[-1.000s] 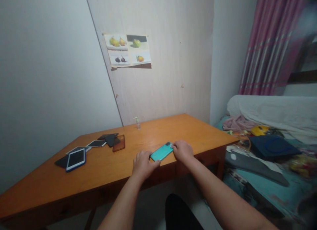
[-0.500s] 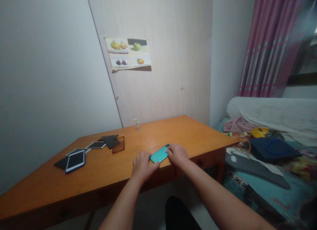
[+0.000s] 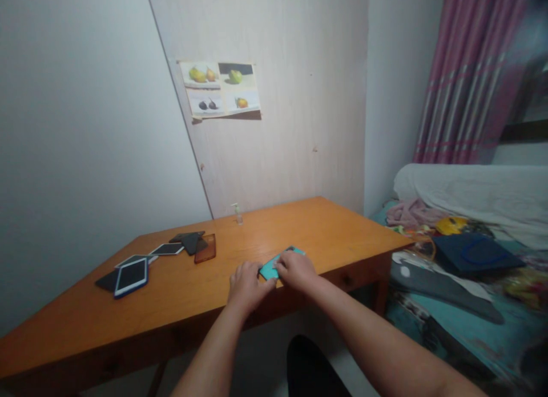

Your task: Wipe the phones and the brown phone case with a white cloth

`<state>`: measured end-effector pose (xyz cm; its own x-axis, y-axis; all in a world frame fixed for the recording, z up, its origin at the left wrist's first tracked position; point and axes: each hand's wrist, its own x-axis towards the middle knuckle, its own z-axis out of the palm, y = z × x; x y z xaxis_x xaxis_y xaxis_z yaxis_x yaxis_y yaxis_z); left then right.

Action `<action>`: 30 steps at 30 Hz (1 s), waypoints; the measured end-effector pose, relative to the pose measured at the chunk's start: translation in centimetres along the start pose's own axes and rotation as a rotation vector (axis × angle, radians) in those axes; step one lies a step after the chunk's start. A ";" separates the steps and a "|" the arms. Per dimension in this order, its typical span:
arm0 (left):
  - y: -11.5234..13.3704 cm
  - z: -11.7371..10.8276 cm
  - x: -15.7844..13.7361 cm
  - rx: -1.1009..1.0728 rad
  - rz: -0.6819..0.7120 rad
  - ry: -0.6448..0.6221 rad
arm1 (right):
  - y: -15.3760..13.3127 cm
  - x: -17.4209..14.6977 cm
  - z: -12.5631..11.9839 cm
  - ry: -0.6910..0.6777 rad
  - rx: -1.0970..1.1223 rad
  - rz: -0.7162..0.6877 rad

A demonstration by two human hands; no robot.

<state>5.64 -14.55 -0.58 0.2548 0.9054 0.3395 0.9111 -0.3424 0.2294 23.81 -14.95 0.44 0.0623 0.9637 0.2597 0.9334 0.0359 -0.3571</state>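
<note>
A teal phone [image 3: 268,270] lies back up near the table's front edge, its dark camera corner partly showing at the far right end. My left hand [image 3: 247,287] grips its left end, thumb on the near edge and fingers at the far side. Across the phone's middle rests my right hand [image 3: 295,270], fingers bunched together and pressed down on the back. Whatever might be pinched under those fingertips is too small to make out. The right hand covers much of the phone's right half.
On the wooden table [image 3: 274,226] at left lie a blue-edged tablet [image 3: 132,277], a white-framed device [image 3: 168,248], dark flat items [image 3: 190,242] and a brown translucent phone case [image 3: 206,248]. A small pump bottle [image 3: 238,215] stands behind. At right, a bed holds clutter and a dark blue bag [image 3: 475,253].
My right hand has slid left along the phone's back, from the camera end to its middle. My left hand has stayed at the left end.
</note>
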 end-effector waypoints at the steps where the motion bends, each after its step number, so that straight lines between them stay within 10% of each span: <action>1: 0.0 0.0 0.0 -0.003 0.004 0.002 | -0.2 0.0 0.1 -0.011 0.005 -0.019; 8: -0.1 0.1 0.0 -0.008 0.018 0.002 | 2.2 2.3 -1.0 0.020 -0.029 0.157; 30: 0.5 -0.4 -0.1 0.020 -0.023 -0.031 | 2.3 4.5 0.0 0.016 -0.045 0.035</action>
<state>5.99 -14.86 -0.15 0.2434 0.9204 0.3059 0.9232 -0.3165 0.2180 26.24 -10.55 0.76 0.1009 0.9597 0.2623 0.9453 -0.0102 -0.3261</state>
